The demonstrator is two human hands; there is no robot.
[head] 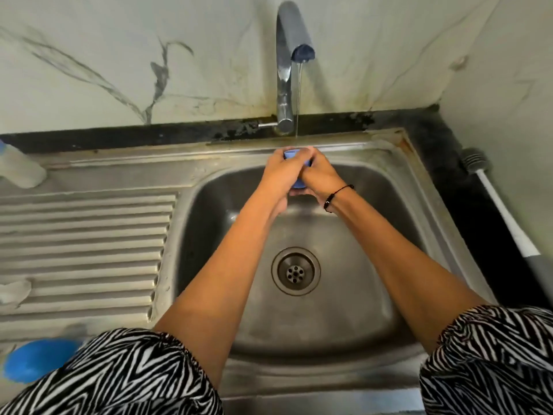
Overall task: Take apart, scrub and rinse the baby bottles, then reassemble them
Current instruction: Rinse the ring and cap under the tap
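Both my hands meet over the back of the steel sink basin (374,223), under a thin stream of water from the tap (284,70). My left hand (281,172) and my right hand (318,175) wrap around a small blue bottle part (291,154). Its open rim shows just above my fingers and a bit of blue shows below them; the rest is hidden. A white baby bottle (18,166) lies on its side at the far left of the sink surround. A blue cap-like part (36,360) rests at the lower left.
A ribbed drainboard (83,244) fills the left side, with a clear soft piece (13,292) on its left edge. A bottle brush (502,211) with a white handle lies on the dark counter to the right. The drain (295,271) sits mid-basin.
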